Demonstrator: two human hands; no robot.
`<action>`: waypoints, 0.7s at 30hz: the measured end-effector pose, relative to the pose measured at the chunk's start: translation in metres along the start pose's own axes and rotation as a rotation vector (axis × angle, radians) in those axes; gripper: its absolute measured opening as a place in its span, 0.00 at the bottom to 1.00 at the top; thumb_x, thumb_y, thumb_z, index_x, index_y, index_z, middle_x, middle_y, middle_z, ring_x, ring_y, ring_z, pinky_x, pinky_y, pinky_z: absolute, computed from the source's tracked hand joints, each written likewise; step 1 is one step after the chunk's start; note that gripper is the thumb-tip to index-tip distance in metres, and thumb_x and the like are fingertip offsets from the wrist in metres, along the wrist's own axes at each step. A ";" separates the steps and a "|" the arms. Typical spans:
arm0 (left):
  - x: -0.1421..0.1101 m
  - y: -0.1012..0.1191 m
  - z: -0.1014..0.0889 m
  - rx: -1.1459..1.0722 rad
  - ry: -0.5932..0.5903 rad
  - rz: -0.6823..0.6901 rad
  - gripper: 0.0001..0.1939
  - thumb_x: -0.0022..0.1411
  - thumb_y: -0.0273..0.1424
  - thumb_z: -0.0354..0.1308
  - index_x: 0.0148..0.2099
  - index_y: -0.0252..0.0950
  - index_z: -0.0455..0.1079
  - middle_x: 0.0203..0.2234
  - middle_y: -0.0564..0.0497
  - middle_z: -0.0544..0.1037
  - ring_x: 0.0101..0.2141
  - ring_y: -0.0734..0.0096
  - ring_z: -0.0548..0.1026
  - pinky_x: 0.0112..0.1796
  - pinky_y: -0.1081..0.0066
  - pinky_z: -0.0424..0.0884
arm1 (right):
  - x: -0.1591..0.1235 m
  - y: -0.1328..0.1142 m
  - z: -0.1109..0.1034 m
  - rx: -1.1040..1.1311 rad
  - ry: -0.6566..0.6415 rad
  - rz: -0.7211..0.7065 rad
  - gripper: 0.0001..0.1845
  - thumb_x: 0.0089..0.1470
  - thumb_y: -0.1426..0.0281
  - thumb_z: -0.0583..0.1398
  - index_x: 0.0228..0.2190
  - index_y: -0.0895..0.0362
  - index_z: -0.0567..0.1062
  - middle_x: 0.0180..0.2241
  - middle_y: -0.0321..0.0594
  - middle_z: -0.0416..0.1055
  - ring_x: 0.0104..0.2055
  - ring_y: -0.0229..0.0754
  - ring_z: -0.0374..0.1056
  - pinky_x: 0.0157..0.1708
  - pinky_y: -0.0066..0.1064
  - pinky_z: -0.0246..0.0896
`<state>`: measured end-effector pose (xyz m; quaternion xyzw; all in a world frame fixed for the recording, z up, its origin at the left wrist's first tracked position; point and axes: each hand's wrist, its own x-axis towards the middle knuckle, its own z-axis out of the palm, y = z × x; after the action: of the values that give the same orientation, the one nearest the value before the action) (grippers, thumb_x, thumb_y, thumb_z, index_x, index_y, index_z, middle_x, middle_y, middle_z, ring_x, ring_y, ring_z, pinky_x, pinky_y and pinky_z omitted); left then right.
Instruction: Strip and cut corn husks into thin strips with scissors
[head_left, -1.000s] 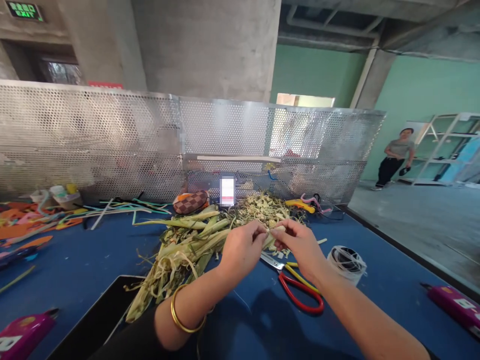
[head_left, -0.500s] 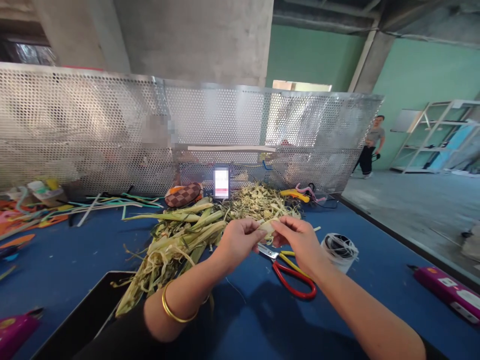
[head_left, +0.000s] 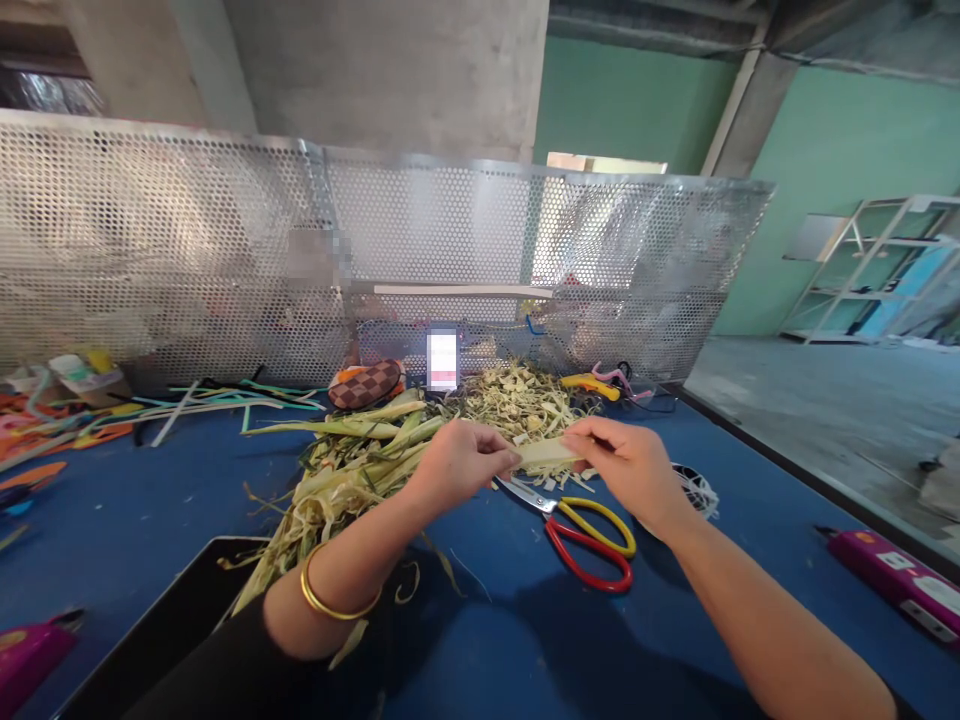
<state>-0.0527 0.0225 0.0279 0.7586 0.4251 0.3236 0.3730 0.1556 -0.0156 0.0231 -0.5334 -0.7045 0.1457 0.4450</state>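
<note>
Stretched between my hands is a pale strip of corn husk [head_left: 546, 454]. My left hand [head_left: 466, 462] pinches its left end between thumb and fingers, and my right hand [head_left: 628, 470] pinches the right end. Below the strip, scissors [head_left: 551, 508] with one red and one yellow handle lie on the blue table. A heap of long corn husks [head_left: 337, 490] spreads beside and behind my left hand. Small husk scraps [head_left: 517, 400] are piled just beyond both hands. My right hand partly hides a spool of white string [head_left: 696, 490].
A black tray [head_left: 172, 620] sits at lower left. Magenta tools lie at both sides, one a magenta hot-glue-gun-like tool [head_left: 900, 585]. A checkered pouch [head_left: 365, 386], a lit phone [head_left: 442, 360] and a yellow-handled tool [head_left: 591, 386] line the back, before a perforated metal screen [head_left: 435, 220].
My hands have drawn apart, so more of the husk strip shows between them. The right hand now covers more of the string spool. A person at the far right has left the view.
</note>
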 end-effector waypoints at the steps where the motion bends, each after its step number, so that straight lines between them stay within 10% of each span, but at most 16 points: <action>1: 0.001 -0.001 -0.006 0.044 0.021 0.018 0.10 0.50 0.36 0.58 0.25 0.36 0.74 0.17 0.53 0.75 0.18 0.75 0.67 0.21 0.75 0.60 | 0.002 0.002 -0.003 0.053 0.040 0.063 0.12 0.51 0.61 0.58 0.26 0.56 0.76 0.20 0.35 0.71 0.23 0.39 0.68 0.26 0.30 0.60; 21: 0.004 0.001 -0.067 0.001 0.227 0.066 0.12 0.49 0.39 0.58 0.21 0.37 0.70 0.17 0.50 0.73 0.21 0.74 0.68 0.25 0.72 0.64 | 0.015 0.025 -0.021 0.289 0.377 0.216 0.14 0.42 0.58 0.64 0.25 0.58 0.77 0.19 0.37 0.72 0.20 0.40 0.66 0.25 0.33 0.64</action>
<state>-0.1048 0.0454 0.0644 0.7307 0.4397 0.4194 0.3112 0.1872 0.0016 0.0249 -0.5541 -0.5199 0.1898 0.6218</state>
